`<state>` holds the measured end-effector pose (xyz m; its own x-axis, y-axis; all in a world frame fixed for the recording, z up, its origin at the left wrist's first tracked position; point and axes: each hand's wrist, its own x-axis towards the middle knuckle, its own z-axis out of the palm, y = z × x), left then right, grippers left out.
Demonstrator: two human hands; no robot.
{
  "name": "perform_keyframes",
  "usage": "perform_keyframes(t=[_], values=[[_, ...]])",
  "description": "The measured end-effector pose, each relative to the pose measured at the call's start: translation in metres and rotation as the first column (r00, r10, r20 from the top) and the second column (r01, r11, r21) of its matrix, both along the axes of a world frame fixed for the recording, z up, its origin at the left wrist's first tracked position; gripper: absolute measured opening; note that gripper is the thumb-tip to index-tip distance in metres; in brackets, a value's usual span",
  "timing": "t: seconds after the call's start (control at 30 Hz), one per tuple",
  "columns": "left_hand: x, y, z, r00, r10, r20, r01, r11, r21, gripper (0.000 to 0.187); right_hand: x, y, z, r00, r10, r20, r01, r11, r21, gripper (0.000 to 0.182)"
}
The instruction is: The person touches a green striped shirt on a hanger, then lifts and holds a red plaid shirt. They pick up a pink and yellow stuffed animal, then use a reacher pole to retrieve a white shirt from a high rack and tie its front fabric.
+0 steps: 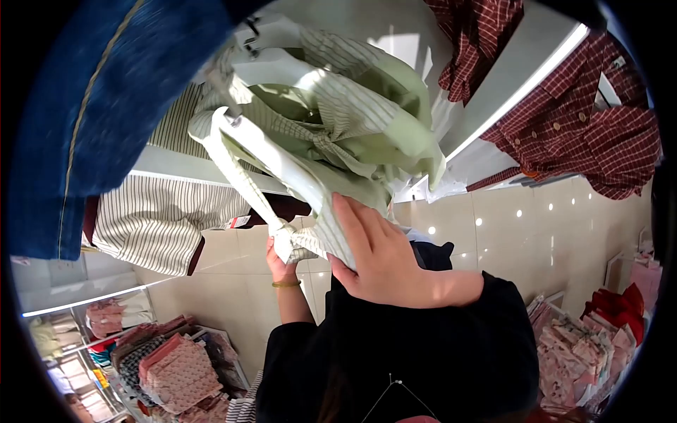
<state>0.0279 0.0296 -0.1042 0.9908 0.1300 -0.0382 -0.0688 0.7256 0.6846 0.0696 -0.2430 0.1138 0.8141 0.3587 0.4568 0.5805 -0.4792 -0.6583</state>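
A pale green and white striped shirt [331, 240] hangs in front of me, with a knotted tie [283, 243] at its lower front. My left hand [279, 262], with a bracelet at the wrist, is closed at the knot from below; the cloth hides part of its fingers. My right hand [377, 254] grips the shirt's edge, fingers over the front and thumb beneath. Just above hangs another pale green striped shirt [338, 134], also with a knot at its front.
Dark red checked shirts [564, 120] hang at the right beside a lit rail. Blue denim [120, 106] fills the upper left, above a striped garment [162, 218]. Folded pink clothes [176, 374] lie at lower left, more clothes [578, 352] at lower right. The floor [451, 225] is tiled.
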Motion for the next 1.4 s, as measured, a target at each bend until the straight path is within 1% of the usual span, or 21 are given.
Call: perform_keyframes(t=[0.07, 0.13, 0.37, 0.47, 0.53, 0.6, 0.63, 0.67, 0.7, 0.73, 0.8, 0.87, 0.93, 0.97, 1.0, 1.03, 1.1, 1.27, 1.33, 1.37, 1.4], values=[[-0.001, 0.0, 0.009, 0.999, -0.026, 0.045, 0.027, 0.999, -0.024, 0.041, -0.002, 0.0, 0.0, 0.999, 0.042, -0.034, -0.042, 0.999, -0.003, 0.074], [-0.004, -0.007, 0.021, 0.979, 0.158, -0.125, -0.154, 0.987, 0.046, 0.039, -0.003, 0.001, -0.001, 0.998, 0.045, -0.039, -0.045, 0.999, 0.004, 0.074], [-0.005, -0.008, 0.024, 0.981, 0.144, -0.126, -0.14, 0.989, 0.045, 0.037, -0.004, -0.002, -0.005, 0.997, 0.066, -0.032, -0.065, 0.998, 0.015, 0.076], [0.001, -0.022, 0.031, 0.975, 0.137, -0.176, -0.101, 0.975, 0.199, 0.03, 0.005, -0.013, -0.005, 0.999, 0.008, -0.042, -0.008, 1.0, 0.0, 0.074], [0.006, -0.029, 0.03, 0.975, 0.071, -0.209, 0.036, 0.884, 0.466, 0.024, 0.025, -0.025, -0.01, 0.991, -0.134, -0.016, 0.133, 0.991, -0.011, 0.065], [0.014, -0.039, 0.023, 0.984, -0.008, -0.177, 0.133, 0.693, 0.708, 0.021, 0.046, -0.033, -0.023, 0.938, -0.331, 0.105, 0.332, 0.943, 0.005, 0.06], [0.02, -0.047, 0.021, 0.987, -0.051, -0.153, 0.155, 0.573, 0.805, 0.02, 0.053, -0.036, -0.028, 0.942, -0.317, 0.11, 0.319, 0.948, 0.002, 0.06], [0.028, -0.063, 0.029, 1.0, -0.021, -0.02, 0.027, 0.466, 0.884, 0.02, 0.059, -0.038, -0.032, 0.9, -0.386, 0.202, 0.385, 0.922, 0.048, 0.055], [0.033, -0.076, 0.046, 0.999, -0.028, 0.021, -0.008, 0.389, 0.921, 0.022, 0.062, -0.04, -0.035, 0.844, -0.453, 0.288, 0.444, 0.89, 0.102, 0.05], [0.037, -0.084, 0.051, 0.999, -0.033, 0.02, -0.006, 0.4, 0.917, 0.023, 0.061, -0.04, -0.037, 0.847, -0.442, 0.295, 0.433, 0.896, 0.099, 0.05], [0.043, -0.089, 0.058, 0.999, -0.024, 0.025, -0.012, 0.419, 0.908, 0.024, 0.054, -0.04, -0.04, 0.649, -0.526, 0.549, 0.493, 0.841, 0.222, 0.037], [0.05, -0.091, 0.063, 0.997, -0.048, 0.06, -0.038, 0.375, 0.926, 0.024, 0.038, -0.043, -0.069, 0.661, -0.489, 0.569, 0.412, 0.87, 0.27, 0.034], [0.059, -0.093, 0.063, 0.996, -0.011, 0.085, -0.073, 0.422, 0.904, 0.023, 0.033, -0.039, -0.095, 0.673, -0.447, 0.589, 0.323, 0.894, 0.309, 0.031], [0.065, -0.096, 0.069, 0.994, 0.006, 0.108, -0.099, 0.457, 0.884, 0.023, 0.033, -0.035, -0.103, 0.824, -0.401, 0.401, 0.299, 0.908, 0.293, 0.03], [0.071, -0.101, 0.078, 0.987, 0.008, 0.164, -0.152, 0.42, 0.895, 0.023, 0.034, -0.032, -0.108, 0.924, -0.333, 0.189, 0.274, 0.92, 0.28, 0.029], [0.075, -0.108, 0.088, 0.985, 0.019, 0.17, -0.161, 0.428, 0.889, 0.023, 0.039, -0.028, -0.11, 0.926, -0.322, 0.198, 0.264, 0.926, 0.271, 0.029], [0.083, -0.12, 0.102, 0.97, -0.011, 0.243, -0.223, 0.361, 0.906, 0.022, 0.053, -0.02, -0.109, 0.97, -0.241, -0.004, 0.236, 0.943, 0.236, 0.03], [0.092, -0.137, 0.107, 0.954, 0.024, 0.299, -0.279, 0.438, 0.854, 0.019, 0.065, -0.017, -0.107, 0.976, -0.217, -0.012, 0.215, 0.956, 0.201, 0.029], [0.094, -0.14, 0.108, 0.976, 0.089, 0.197, -0.215, 0.498, 0.84, 0.018, 0.068, -0.016, -0.109, 0.972, -0.198, -0.131, 0.227, 0.935, 0.272, 0.021], [0.095, -0.141, 0.109, 0.976, 0.089, 0.2, -0.218, 0.498, 0.839, 0.018, 0.067, -0.016, -0.107, 0.972, -0.198, -0.127, 0.226, 0.935, 0.272, 0.021], [0.094, -0.143, 0.11, 0.977, 0.081, 0.195, -0.209, 0.504, 0.838, 0.016, 0.066, -0.016, -0.102, 0.964, -0.16, -0.213, 0.219, 0.931, 0.29, 0.018]])
